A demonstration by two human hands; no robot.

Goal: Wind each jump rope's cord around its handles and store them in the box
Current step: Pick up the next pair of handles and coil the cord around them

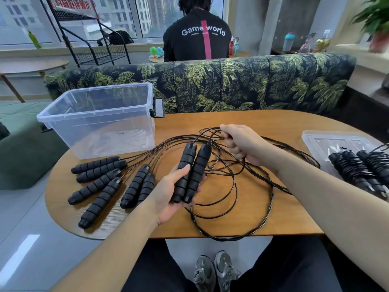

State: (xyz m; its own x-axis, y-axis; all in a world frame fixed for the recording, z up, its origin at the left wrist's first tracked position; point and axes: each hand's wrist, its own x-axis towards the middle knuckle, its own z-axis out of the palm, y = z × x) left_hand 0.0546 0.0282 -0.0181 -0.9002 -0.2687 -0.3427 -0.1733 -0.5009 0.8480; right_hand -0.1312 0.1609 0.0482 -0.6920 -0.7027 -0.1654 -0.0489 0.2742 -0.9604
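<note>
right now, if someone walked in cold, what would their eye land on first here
Most likely the pair of black handles gripped side by side in the left hand at the middle of the wooden table, while the right hand pinches the loose black cord sprawled in loops across it. Next, six more handles fanned out at the left, in front of the clear plastic box.

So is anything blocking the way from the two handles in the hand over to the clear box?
Nothing visible does. The left hand grips the handle pair, the clear box stands open-topped at the table's far left. The loose handles lie flat below that path.
</note>
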